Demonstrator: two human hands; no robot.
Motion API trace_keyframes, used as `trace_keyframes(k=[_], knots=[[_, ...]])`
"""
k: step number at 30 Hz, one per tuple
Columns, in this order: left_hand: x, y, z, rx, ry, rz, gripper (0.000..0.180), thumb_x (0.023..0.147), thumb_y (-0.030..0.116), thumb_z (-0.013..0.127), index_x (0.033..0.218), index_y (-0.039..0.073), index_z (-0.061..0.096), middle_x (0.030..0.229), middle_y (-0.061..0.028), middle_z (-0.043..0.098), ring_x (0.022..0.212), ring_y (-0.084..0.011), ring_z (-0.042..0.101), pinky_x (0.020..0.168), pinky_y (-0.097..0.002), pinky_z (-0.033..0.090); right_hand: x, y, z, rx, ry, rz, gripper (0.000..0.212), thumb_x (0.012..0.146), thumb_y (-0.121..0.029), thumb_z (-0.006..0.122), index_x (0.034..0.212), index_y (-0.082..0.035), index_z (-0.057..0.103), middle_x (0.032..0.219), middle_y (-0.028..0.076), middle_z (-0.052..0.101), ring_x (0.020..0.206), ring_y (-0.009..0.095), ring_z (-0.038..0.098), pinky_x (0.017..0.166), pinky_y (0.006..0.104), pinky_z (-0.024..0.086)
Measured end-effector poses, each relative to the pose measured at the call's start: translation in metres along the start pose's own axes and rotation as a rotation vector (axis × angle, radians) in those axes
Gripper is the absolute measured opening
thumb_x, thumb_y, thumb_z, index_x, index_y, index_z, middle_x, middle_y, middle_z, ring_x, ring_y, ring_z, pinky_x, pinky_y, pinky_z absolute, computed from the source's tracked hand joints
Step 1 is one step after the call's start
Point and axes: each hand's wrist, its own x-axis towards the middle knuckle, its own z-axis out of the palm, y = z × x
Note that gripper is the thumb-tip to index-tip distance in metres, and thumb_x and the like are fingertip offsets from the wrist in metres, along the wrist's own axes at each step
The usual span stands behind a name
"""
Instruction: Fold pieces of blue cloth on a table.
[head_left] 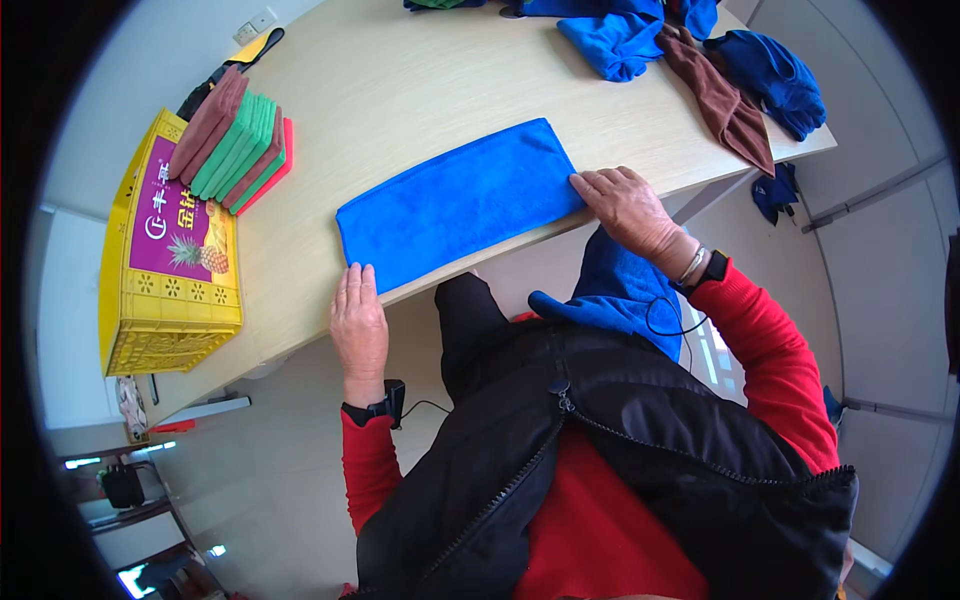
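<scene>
A blue towel [455, 205], folded into a long strip, lies on the table along its near edge, slanting up to the right. At its near left corner rests my left hand [359, 325], fingers stretched out side by side with the tips on the cloth; the thumb is hidden. My right hand [630, 205] has its fingers bent over the right end of the towel, gripping the edge near the corner. Another blue cloth [625, 295] hangs over my lap below the table edge.
A yellow plastic crate [170, 330] stands at the table's left end. Against it leans a stack of folded brown, green and red towels [235, 145]. Crumpled blue cloths [765, 80] and a brown cloth [715, 100] lie at the far right of the pale wooden table [420, 80].
</scene>
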Motion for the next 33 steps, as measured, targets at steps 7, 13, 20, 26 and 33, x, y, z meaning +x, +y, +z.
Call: trace_keyframes(k=[7,13,20,26,33], knots=[[-0.013,-0.021,-0.012,0.062,-0.065,-0.108,0.035,0.091,0.006,0.060,0.126,0.002,0.063,0.126,-0.0155,0.065,0.118,-0.0317,0.061,0.102,-0.0418,0.048,0.006,-0.005,-0.013,0.001,-0.018,0.006,0.040,0.087,-0.004,0.060,0.127,-0.001,0.057,0.110,0.012,0.065,0.102,0.027,0.064,0.091,0.0377,0.050],[0.020,-0.003,-0.037,-0.098,0.075,-0.198,0.034,0.088,0.000,0.058,0.121,0.002,0.067,0.125,-0.0174,0.066,0.117,-0.0319,0.063,0.102,-0.0407,0.048,0.026,-0.002,-0.039,0.106,-0.160,0.115,0.042,0.088,0.001,0.057,0.130,-0.003,0.059,0.127,0.015,0.065,0.116,0.032,0.062,0.101,0.0420,0.047],[0.097,0.071,0.006,-0.305,0.062,0.051,0.041,0.098,0.020,0.057,0.135,0.002,0.057,0.145,-0.0198,0.052,0.137,-0.0361,0.047,0.115,-0.0497,0.034,0.097,-0.091,0.025,0.359,0.031,0.179,0.058,0.099,-0.036,0.058,0.149,-0.008,0.045,0.157,0.015,0.040,0.147,0.036,0.034,0.119,0.0506,0.027],[0.097,0.073,0.041,-0.200,-0.185,-0.040,0.059,0.103,0.042,0.048,0.153,0.013,0.040,0.162,-0.0159,0.033,0.150,-0.0362,0.027,0.120,-0.0574,0.020,0.098,-0.083,0.053,0.239,-0.097,0.242,0.063,0.102,-0.049,0.045,0.152,-0.011,0.043,0.160,0.013,0.037,0.149,0.036,0.029,0.122,0.0509,0.021],[0.079,0.030,0.033,-0.167,-0.245,-0.237,0.066,0.102,0.054,0.043,0.158,0.019,0.034,0.164,-0.0142,0.029,0.151,-0.0361,0.025,0.121,-0.0581,0.016,0.080,-0.036,0.057,0.118,-0.092,0.368,0.061,0.104,-0.049,0.041,0.153,-0.014,0.041,0.161,0.012,0.035,0.150,0.035,0.028,0.122,0.0514,0.021]])
